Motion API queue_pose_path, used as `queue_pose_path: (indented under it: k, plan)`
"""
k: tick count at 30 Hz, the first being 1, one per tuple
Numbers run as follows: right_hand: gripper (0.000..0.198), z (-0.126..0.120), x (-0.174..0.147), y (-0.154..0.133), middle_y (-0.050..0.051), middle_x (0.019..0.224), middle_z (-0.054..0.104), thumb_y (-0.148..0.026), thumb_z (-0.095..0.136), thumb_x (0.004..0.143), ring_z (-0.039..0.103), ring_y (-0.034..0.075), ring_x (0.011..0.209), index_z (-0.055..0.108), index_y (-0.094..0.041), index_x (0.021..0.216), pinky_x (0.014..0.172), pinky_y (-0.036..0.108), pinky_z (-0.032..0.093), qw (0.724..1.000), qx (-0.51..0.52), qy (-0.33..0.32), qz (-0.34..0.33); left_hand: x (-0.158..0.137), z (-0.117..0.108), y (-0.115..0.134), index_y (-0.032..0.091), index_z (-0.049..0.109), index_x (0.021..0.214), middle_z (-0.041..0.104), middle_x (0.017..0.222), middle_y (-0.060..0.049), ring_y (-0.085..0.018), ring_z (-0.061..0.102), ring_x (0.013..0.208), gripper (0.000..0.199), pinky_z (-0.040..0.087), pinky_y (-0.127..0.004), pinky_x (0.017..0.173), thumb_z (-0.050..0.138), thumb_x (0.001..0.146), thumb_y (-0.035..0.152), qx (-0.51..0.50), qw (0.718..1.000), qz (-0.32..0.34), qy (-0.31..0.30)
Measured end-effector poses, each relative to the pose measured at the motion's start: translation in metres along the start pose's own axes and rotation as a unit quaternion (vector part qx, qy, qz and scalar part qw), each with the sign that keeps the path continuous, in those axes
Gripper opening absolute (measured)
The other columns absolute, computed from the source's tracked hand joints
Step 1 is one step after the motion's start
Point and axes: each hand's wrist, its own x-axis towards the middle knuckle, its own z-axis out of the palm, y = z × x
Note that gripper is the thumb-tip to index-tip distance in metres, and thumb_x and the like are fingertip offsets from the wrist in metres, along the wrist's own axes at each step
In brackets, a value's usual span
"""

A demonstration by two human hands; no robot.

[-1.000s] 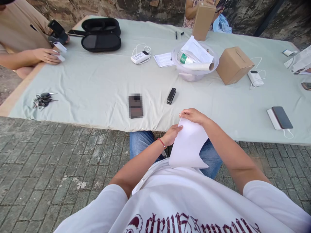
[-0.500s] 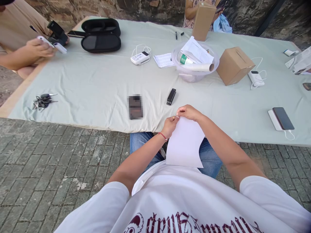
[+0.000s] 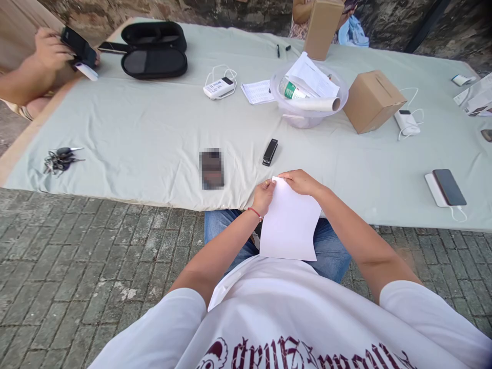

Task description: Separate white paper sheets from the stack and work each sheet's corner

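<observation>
The left hand (image 3: 263, 196) and right hand (image 3: 299, 181) are clamped on the top of a white sheet (image 3: 290, 225) over the lap (image 3: 332, 246), with the bench (image 3: 154, 133) and its wrinkled pale cloth spreading from 10 to 2 o'clock, rough wall (image 3: 238, 14) beyond at 12, grey paving (image 3: 77, 256) at 9.

White paper (image 3: 290, 220), its visible side plain and its right edge bowing inward, spreads over our lap (image 3: 332, 248), its far edge gripped in our fingers (image 3: 286, 175).

Stapler (image 3: 270, 152) on table (image 3: 154, 138), beyond paper (image 3: 290, 225)
</observation>
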Motion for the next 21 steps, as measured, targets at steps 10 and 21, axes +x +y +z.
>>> queue_pose_path:
  k: [10, 21]
  plan:
    - [0.014, 0.003, 0.017, 0.002, 0.002, 0.087, 0.073, -0.024, 0.065, 0.078, 0.064, 0.015, 0.079, 0.073, -0.02, 0.089, 0.072, 0.025, 0.05, 0.968, 0.236, 0.004, 0.081, 0.001, -0.004, -0.006, 0.016, 0.066, 0.084, 0.06, 0.067, 0.001, -0.012, 0.053, 0.061, 0.027, 0.042, -0.025, 0.06, 0.071, 0.079, 0.042, -0.003, 0.999, 0.017, -0.035]
    - [0.012, 0.007, 0.028, 0.002, 0.0, 0.082, 0.07, -0.027, 0.071, 0.066, 0.061, 0.014, 0.082, 0.072, -0.02, 0.075, 0.073, 0.024, 0.047, 0.964, 0.232, -0.01, 0.13, -0.001, -0.005, -0.008, 0.015, 0.069, 0.086, 0.061, 0.067, 0.001, -0.011, 0.051, 0.06, 0.027, 0.039, -0.023, 0.057, 0.069, 0.08, 0.042, 0.032, 0.998, 0.027, -0.044]
